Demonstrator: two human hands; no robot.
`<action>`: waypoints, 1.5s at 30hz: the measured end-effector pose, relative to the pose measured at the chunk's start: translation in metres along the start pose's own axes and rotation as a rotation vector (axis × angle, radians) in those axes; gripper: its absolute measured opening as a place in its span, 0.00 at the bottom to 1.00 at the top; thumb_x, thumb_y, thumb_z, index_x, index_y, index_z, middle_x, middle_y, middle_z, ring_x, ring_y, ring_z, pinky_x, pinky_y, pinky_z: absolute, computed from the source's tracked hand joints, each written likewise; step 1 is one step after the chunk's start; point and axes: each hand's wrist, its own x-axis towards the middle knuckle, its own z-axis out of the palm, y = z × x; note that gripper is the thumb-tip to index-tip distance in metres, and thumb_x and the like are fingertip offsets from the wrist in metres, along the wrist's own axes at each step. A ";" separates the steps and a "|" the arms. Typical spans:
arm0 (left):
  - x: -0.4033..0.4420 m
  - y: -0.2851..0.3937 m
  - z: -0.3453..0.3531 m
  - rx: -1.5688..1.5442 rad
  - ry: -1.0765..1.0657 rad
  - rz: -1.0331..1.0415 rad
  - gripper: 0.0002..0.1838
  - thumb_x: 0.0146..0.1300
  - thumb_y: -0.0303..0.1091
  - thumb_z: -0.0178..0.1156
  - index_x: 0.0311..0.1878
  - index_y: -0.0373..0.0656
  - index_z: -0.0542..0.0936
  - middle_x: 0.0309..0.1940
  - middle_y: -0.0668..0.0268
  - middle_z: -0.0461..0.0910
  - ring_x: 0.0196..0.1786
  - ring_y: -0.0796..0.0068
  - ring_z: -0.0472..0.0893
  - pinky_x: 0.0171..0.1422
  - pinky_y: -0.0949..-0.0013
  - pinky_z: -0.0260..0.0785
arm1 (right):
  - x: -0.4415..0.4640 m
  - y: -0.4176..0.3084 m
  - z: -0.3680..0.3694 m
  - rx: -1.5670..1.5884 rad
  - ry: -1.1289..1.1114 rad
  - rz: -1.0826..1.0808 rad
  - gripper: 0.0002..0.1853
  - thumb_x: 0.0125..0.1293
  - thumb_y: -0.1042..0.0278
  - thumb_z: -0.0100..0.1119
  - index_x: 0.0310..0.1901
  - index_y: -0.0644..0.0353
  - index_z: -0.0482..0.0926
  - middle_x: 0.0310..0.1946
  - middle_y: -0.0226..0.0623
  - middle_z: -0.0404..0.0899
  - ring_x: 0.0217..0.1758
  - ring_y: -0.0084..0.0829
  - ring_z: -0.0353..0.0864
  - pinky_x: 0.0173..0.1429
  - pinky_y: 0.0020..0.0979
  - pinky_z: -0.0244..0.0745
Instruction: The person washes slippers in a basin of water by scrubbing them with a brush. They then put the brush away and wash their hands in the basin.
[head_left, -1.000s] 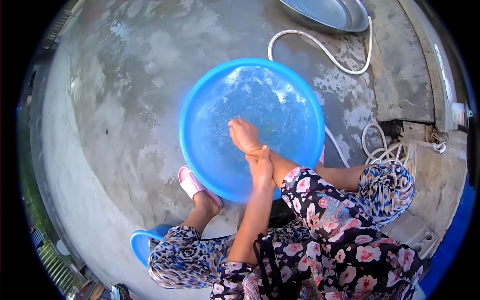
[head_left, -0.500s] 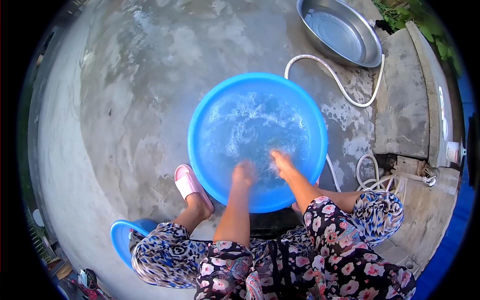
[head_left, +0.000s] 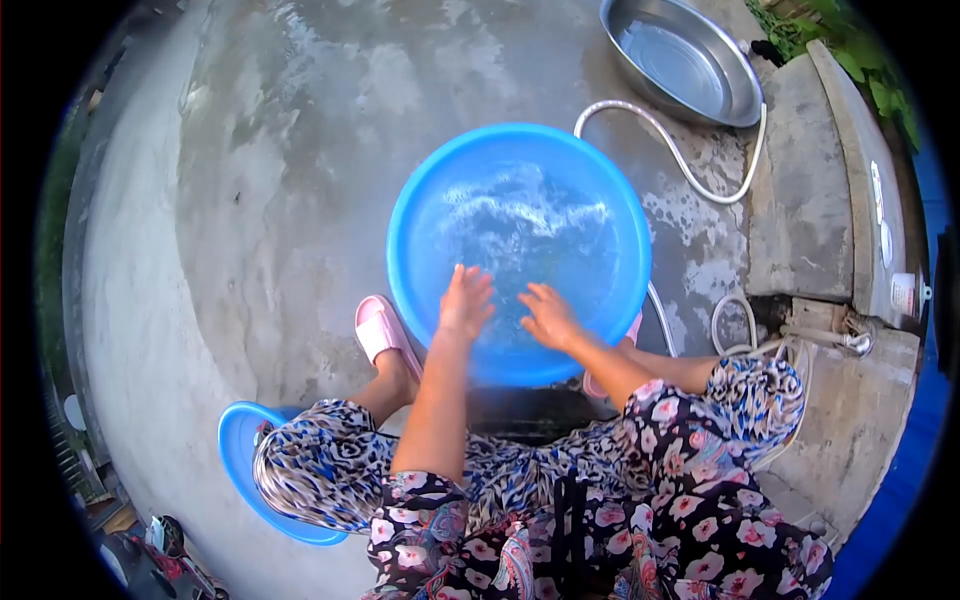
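Note:
A large round blue basin [head_left: 400, 215] holds cloudy water [head_left: 530, 260] with streaks of white foam. Over the near left part of the basin is my left hand [head_left: 467, 300], its fingers spread and nothing in them. My right hand [head_left: 550, 316] is to its right, above the near part of the water, also with fingers apart and holding nothing. Both hands appear to be just above the water's surface. No object can be made out beneath the foam.
An oval metal tub [head_left: 680, 65] stands at the back right, beside a white hose [head_left: 690, 180] lying on the concrete floor [head_left: 290, 250]. A smaller blue basin [head_left: 235, 465] sits by my left knee. Pink slippers [head_left: 378, 330] flank the large basin. A concrete ledge [head_left: 805, 190] borders the right.
Both hands have come up out of the water, and their fingers are spread. My left hand has shifted left. The foam has calmed, and the view has shifted slightly.

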 end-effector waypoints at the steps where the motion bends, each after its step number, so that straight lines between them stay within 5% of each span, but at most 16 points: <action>1: -0.003 0.009 -0.008 0.144 0.046 0.120 0.29 0.68 0.55 0.44 0.62 0.42 0.67 0.60 0.59 0.69 0.63 0.64 0.66 0.67 0.54 0.54 | 0.000 0.029 0.012 -0.041 -0.003 0.020 0.25 0.58 0.62 0.59 0.59 0.53 0.72 0.62 0.48 0.64 0.64 0.51 0.63 0.65 0.47 0.62; 5: -0.034 0.039 -0.030 0.298 0.203 0.520 0.24 0.65 0.45 0.53 0.59 0.40 0.70 0.53 0.58 0.76 0.57 0.65 0.73 0.60 0.60 0.63 | 0.010 0.073 -0.031 -0.207 0.054 0.229 0.19 0.58 0.66 0.58 0.53 0.57 0.74 0.58 0.49 0.67 0.62 0.50 0.66 0.63 0.44 0.66; 7: -0.037 0.036 -0.050 0.537 0.574 0.788 0.23 0.65 0.40 0.50 0.59 0.36 0.69 0.52 0.55 0.75 0.56 0.62 0.73 0.58 0.63 0.65 | 0.020 0.099 -0.035 -0.195 0.056 0.342 0.19 0.58 0.66 0.57 0.52 0.58 0.74 0.58 0.50 0.66 0.61 0.49 0.67 0.62 0.44 0.67; 11: -0.007 -0.011 -0.101 0.455 0.656 0.778 0.20 0.69 0.43 0.45 0.56 0.40 0.72 0.51 0.57 0.75 0.52 0.66 0.74 0.56 0.69 0.64 | 0.019 0.090 -0.028 -0.252 -0.024 0.547 0.19 0.58 0.65 0.58 0.51 0.61 0.75 0.55 0.52 0.69 0.56 0.48 0.71 0.60 0.43 0.69; 13: -0.010 -0.034 -0.095 -0.005 0.496 0.299 0.26 0.71 0.50 0.39 0.61 0.39 0.68 0.57 0.56 0.71 0.57 0.64 0.72 0.61 0.65 0.63 | 0.014 0.116 0.038 -0.245 0.140 0.577 0.17 0.58 0.64 0.55 0.47 0.63 0.76 0.42 0.56 0.76 0.44 0.53 0.76 0.51 0.44 0.74; 15: -0.023 -0.046 -0.067 -0.116 0.508 0.313 0.30 0.72 0.53 0.36 0.61 0.36 0.67 0.56 0.55 0.71 0.56 0.61 0.72 0.59 0.62 0.65 | 0.010 0.084 0.065 -0.346 -0.009 0.610 0.17 0.55 0.63 0.57 0.46 0.62 0.78 0.37 0.53 0.79 0.44 0.51 0.78 0.51 0.43 0.74; 20: -0.027 -0.056 -0.053 -0.302 0.469 0.308 0.35 0.71 0.59 0.33 0.64 0.34 0.63 0.59 0.53 0.68 0.59 0.58 0.70 0.64 0.59 0.62 | 0.041 -0.038 0.102 0.804 0.087 1.075 0.23 0.58 0.68 0.54 0.57 0.61 0.72 0.51 0.47 0.77 0.52 0.43 0.76 0.51 0.43 0.73; 23: -0.019 -0.063 -0.068 -0.479 0.229 0.339 0.38 0.70 0.61 0.34 0.67 0.35 0.59 0.65 0.53 0.62 0.65 0.59 0.65 0.69 0.59 0.57 | 0.073 -0.090 0.121 1.410 0.197 0.815 0.23 0.61 0.69 0.55 0.59 0.63 0.71 0.37 0.33 0.77 0.34 0.24 0.73 0.39 0.29 0.70; 26: -0.005 -0.068 -0.085 -0.477 0.340 0.307 0.41 0.67 0.64 0.36 0.68 0.35 0.57 0.68 0.55 0.57 0.67 0.59 0.61 0.70 0.60 0.54 | 0.083 -0.133 0.098 1.271 0.157 0.465 0.26 0.65 0.63 0.53 0.60 0.70 0.67 0.61 0.56 0.67 0.66 0.42 0.67 0.66 0.33 0.61; 28: 0.003 -0.070 -0.095 -0.449 0.466 0.283 0.41 0.67 0.65 0.37 0.69 0.37 0.57 0.67 0.57 0.58 0.67 0.59 0.62 0.70 0.60 0.55 | 0.076 -0.124 0.112 1.012 0.175 0.162 0.28 0.67 0.57 0.50 0.61 0.72 0.65 0.61 0.59 0.66 0.65 0.48 0.66 0.67 0.37 0.60; 30: -0.005 -0.063 -0.083 -0.389 0.293 0.314 0.37 0.69 0.62 0.37 0.66 0.38 0.60 0.62 0.57 0.66 0.62 0.60 0.68 0.67 0.60 0.59 | 0.071 -0.102 0.113 0.841 -0.087 0.389 0.32 0.69 0.51 0.46 0.64 0.71 0.61 0.66 0.54 0.59 0.71 0.43 0.58 0.71 0.35 0.54; 36: -0.014 -0.058 -0.056 -0.126 0.515 0.485 0.31 0.72 0.56 0.36 0.61 0.37 0.65 0.55 0.56 0.70 0.55 0.60 0.72 0.60 0.59 0.65 | 0.022 -0.012 0.078 0.319 -0.383 0.567 0.19 0.65 0.53 0.46 0.50 0.53 0.80 0.49 0.48 0.78 0.53 0.49 0.76 0.57 0.44 0.69; 40: -0.011 -0.058 -0.059 -0.160 0.502 0.447 0.32 0.71 0.57 0.37 0.61 0.36 0.64 0.59 0.54 0.68 0.57 0.57 0.71 0.63 0.57 0.64 | -0.007 0.140 0.078 -0.079 -0.669 0.066 0.20 0.60 0.52 0.50 0.50 0.51 0.81 0.54 0.44 0.76 0.59 0.46 0.72 0.64 0.44 0.64; 41: -0.017 -0.055 -0.055 -0.169 0.503 0.430 0.32 0.71 0.57 0.37 0.61 0.36 0.64 0.61 0.54 0.67 0.59 0.56 0.70 0.64 0.57 0.63 | -0.012 0.123 0.024 -0.576 -0.232 0.088 0.19 0.59 0.58 0.50 0.50 0.51 0.80 0.56 0.41 0.75 0.64 0.43 0.67 0.70 0.45 0.56; 43: -0.024 -0.060 -0.052 -0.179 0.498 0.421 0.32 0.71 0.56 0.37 0.62 0.36 0.63 0.62 0.54 0.66 0.60 0.54 0.69 0.65 0.56 0.62 | 0.022 0.088 -0.085 -0.833 -0.586 0.181 0.20 0.57 0.64 0.51 0.53 0.53 0.76 0.63 0.37 0.67 0.68 0.37 0.62 0.72 0.44 0.51; 45: -0.024 -0.073 -0.059 -0.140 0.438 0.398 0.31 0.72 0.54 0.38 0.64 0.36 0.60 0.62 0.52 0.65 0.60 0.54 0.69 0.63 0.54 0.64 | 0.026 0.120 -0.123 -0.818 0.034 -0.111 0.17 0.61 0.65 0.48 0.51 0.54 0.78 0.59 0.41 0.71 0.67 0.38 0.64 0.72 0.47 0.49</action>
